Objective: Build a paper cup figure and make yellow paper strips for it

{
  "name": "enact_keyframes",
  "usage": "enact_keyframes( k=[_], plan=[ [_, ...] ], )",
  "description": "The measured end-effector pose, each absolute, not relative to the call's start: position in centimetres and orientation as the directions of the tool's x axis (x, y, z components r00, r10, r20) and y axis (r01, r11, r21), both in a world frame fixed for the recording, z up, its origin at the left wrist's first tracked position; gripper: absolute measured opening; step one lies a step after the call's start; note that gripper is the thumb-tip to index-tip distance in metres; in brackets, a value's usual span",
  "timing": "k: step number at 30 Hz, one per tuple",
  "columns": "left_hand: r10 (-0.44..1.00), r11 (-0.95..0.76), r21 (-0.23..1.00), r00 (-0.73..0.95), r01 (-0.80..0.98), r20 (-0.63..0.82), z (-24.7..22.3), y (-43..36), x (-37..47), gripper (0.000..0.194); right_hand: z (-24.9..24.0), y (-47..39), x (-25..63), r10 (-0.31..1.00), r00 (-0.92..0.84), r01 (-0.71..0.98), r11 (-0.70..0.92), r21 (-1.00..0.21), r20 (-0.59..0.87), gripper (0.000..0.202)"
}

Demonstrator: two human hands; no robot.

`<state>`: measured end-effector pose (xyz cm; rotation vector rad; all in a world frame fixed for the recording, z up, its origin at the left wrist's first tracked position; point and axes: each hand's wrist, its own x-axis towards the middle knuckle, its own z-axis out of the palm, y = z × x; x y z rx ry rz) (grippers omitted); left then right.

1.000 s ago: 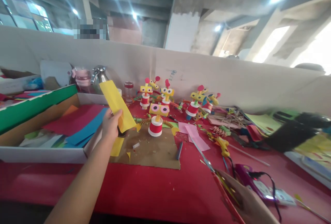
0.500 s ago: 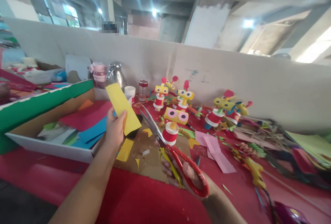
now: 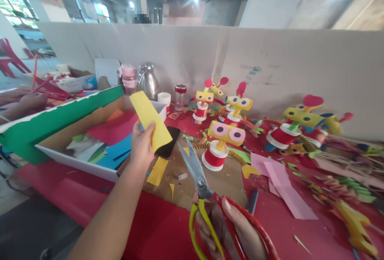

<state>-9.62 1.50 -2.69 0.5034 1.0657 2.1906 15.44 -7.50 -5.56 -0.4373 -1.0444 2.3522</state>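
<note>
Pinched between thumb and fingers of my left hand (image 3: 143, 142) is a strip of yellow paper (image 3: 150, 118), tilted above the box edge and a black phone (image 3: 170, 144). My right hand (image 3: 240, 228) grips scissors (image 3: 200, 182) with one red and one yellow handle, their blades parted slightly and pointing up and left. Beyond the blades stands a robot figure (image 3: 215, 158) with a yellow tube head, pink-ringed eyes and a red cup body. A smaller yellow paper piece (image 3: 158, 171) lies on the brown cardboard (image 3: 192, 190) below my left hand.
At left, an open box (image 3: 81, 163) holds coloured paper. Several similar figures (image 3: 283, 134) stand behind, near a steel jug (image 3: 149, 83), a white cup (image 3: 164, 101) and a glass jar (image 3: 180, 98). Pink paper strips (image 3: 288, 192) and a yellow glue gun (image 3: 354, 224) lie right. Another person's hands (image 3: 30, 100) show far left.
My view has swung left. The scissors have dropped lower and closer to me, and their handles have spread apart. My left hand still holds the yellow strip.
</note>
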Motion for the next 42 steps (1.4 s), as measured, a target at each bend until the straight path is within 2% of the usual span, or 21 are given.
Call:
enact_keyframes(
  k=[6, 12, 16, 19, 23, 27, 38, 42],
  plan=[
    [0.704, -0.437, 0.817, -0.709, -0.376, 0.051, -2.5, 1.3, -9.1, 0.038, -5.6, -8.3, 14.8, 0.592, -0.806, -0.337, -0.474, -0.814, -0.012, 0.049],
    [0.708, -0.421, 0.811, -0.707, -0.406, 0.013, -2.2, 0.9, -8.7, 0.039, -6.2, -8.1, 14.8, 0.594, -0.803, -0.333, -0.502, -0.798, -0.039, 0.049],
    [0.729, -0.422, 0.824, -0.682, -0.378, 0.061, -2.5, 0.6, -8.4, 0.038, -6.3, -8.0, 14.9, 0.583, -0.812, -0.356, -0.529, -0.770, -0.026, 0.046],
    [0.754, -0.446, 0.838, -0.637, -0.313, 0.163, -2.7, 0.2, -7.8, 0.042, -6.2, -8.0, 14.9, 0.600, -0.800, -0.376, -0.519, -0.768, -0.014, 0.045],
    [0.761, -0.469, 0.855, -0.591, -0.220, 0.266, -2.7, -0.5, -6.6, 0.045, -6.1, -8.1, 14.7, 0.592, -0.806, -0.378, -0.503, -0.778, 0.008, 0.057],
    [0.750, -0.511, 0.836, -0.580, -0.201, 0.319, -2.6, -0.7, -6.1, 0.048, -5.3, -8.2, 14.3, 0.593, -0.805, -0.393, -0.520, -0.758, 0.011, 0.067],
    [0.743, -0.528, 0.825, -0.580, -0.200, 0.335, -2.5, -0.5, -6.5, 0.056, -4.3, -8.1, 14.6, 0.549, -0.836, -0.376, -0.602, -0.704, -0.023, 0.066],
    [0.737, -0.539, 0.817, -0.584, -0.204, 0.340, -2.5, -0.5, -6.7, 0.053, -4.5, -8.2, 14.7, 0.550, -0.835, -0.376, -0.615, -0.693, -0.035, 0.068]
  ],
)
